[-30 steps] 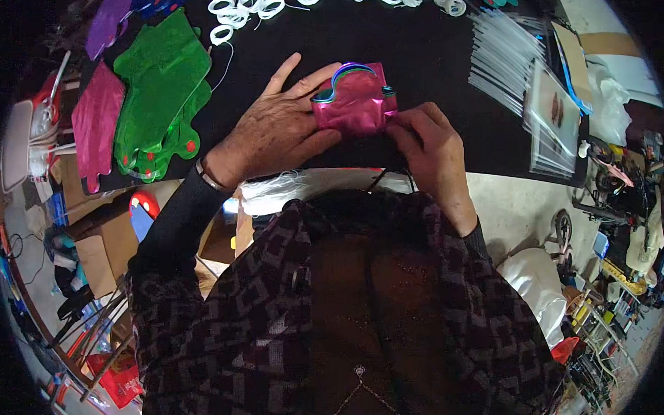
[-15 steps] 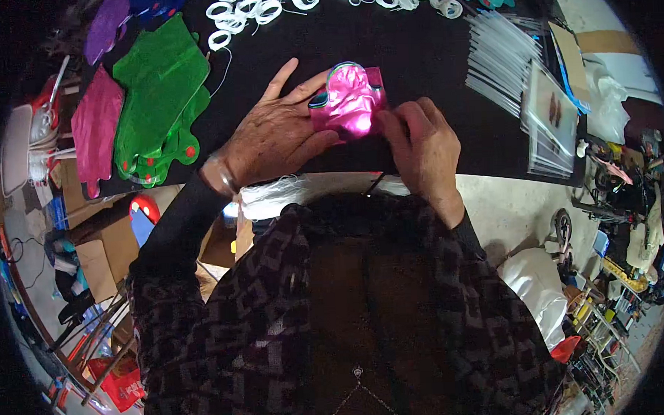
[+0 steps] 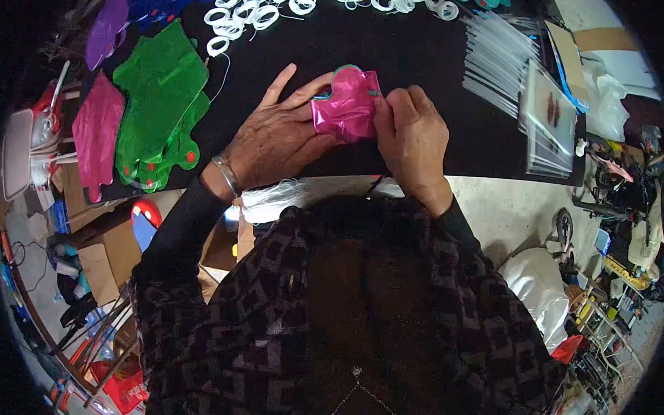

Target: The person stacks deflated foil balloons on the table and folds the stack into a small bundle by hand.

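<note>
A folded, shiny pink foil balloon (image 3: 342, 119) with a rounded top and a bluish-green edge lies on the black tabletop in front of me. My left hand (image 3: 275, 140) holds its left side, thumb along the lower edge and index finger at the upper left, with another finger spread away. At the right edge my right hand (image 3: 411, 135) pinches the foil between thumb and curled fingers. What lies under the left fingers is hidden.
Green foil balloons (image 3: 156, 96) and a pink one (image 3: 99, 135) lie flat at the left. Coils of white ribbon (image 3: 267, 17) line the far side. White plastic sticks (image 3: 492, 66) and clear plastic sheets (image 3: 552, 126) sit at the right. The table's front edge is close to my body.
The foil now looks flatter and squarer, with less glare on it. My right hand has shifted slightly up and left along its right edge. The left hand stays nearly in place.
</note>
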The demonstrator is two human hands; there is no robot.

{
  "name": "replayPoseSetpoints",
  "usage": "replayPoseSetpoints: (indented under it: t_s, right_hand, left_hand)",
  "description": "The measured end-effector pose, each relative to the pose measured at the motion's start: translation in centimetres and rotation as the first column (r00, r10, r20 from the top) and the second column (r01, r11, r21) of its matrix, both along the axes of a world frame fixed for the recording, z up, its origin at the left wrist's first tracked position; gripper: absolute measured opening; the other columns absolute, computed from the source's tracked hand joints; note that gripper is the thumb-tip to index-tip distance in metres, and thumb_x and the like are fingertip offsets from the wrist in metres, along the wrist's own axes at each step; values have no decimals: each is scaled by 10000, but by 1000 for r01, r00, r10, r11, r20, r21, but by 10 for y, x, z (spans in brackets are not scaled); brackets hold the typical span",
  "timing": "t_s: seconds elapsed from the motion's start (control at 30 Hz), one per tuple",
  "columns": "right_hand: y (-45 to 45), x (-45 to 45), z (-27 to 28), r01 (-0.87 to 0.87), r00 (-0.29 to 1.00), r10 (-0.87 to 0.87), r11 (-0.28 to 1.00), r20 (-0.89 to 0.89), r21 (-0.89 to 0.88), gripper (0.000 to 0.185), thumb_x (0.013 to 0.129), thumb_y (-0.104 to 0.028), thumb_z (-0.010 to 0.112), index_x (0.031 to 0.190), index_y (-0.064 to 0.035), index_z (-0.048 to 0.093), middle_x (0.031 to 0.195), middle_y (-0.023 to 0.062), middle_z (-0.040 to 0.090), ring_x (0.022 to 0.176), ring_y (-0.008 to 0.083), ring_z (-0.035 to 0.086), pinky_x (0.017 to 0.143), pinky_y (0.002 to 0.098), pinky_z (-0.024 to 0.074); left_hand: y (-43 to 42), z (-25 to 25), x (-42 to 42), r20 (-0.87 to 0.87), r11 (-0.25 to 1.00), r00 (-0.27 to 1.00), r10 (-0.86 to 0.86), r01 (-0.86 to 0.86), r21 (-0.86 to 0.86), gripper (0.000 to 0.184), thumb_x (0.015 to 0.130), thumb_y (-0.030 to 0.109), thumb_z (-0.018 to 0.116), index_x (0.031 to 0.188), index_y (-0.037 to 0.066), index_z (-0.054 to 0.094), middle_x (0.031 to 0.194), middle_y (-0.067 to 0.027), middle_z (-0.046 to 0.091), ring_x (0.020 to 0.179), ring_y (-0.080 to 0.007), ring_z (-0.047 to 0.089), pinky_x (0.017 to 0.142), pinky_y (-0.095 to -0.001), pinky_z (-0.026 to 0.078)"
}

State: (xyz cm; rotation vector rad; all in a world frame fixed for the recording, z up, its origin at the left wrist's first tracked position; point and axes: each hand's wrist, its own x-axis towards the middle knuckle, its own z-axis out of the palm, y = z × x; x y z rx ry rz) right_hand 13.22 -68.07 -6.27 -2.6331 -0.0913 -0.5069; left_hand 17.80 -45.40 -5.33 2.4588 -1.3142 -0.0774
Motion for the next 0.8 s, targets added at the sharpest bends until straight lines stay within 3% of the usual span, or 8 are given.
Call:
replayPoseSetpoints:
  t_s: [0.53, 0.8]
  right_hand:
    - [6, 3, -2, 47, 998, -54, 985, -35, -168, 169, 942, -201, 685, 876, -108, 560, 811, 72, 573, 538, 292, 575, 477, 409, 453]
    - [4, 2, -7, 41, 998, -48, 987, -39, -156, 192, 948, -215, 679, 894, -117, 522, 814, 70, 568, 531, 290, 560, 484, 418, 459]
  left_hand:
    - [0, -1, 0, -22, 999, 1000, -4, 3, -32, 299, 1038, 338, 533, 1270, 229, 687, 1468, 25, 596, 1568, -212, 255, 1293, -545, 34]
    - [-2, -2, 1, 9, 998, 1000, 1, 0, -67, 280, 1030, 336, 539, 1226, 222, 704, 1438, 34, 614, 1570, -224, 246, 1292, -552, 40]
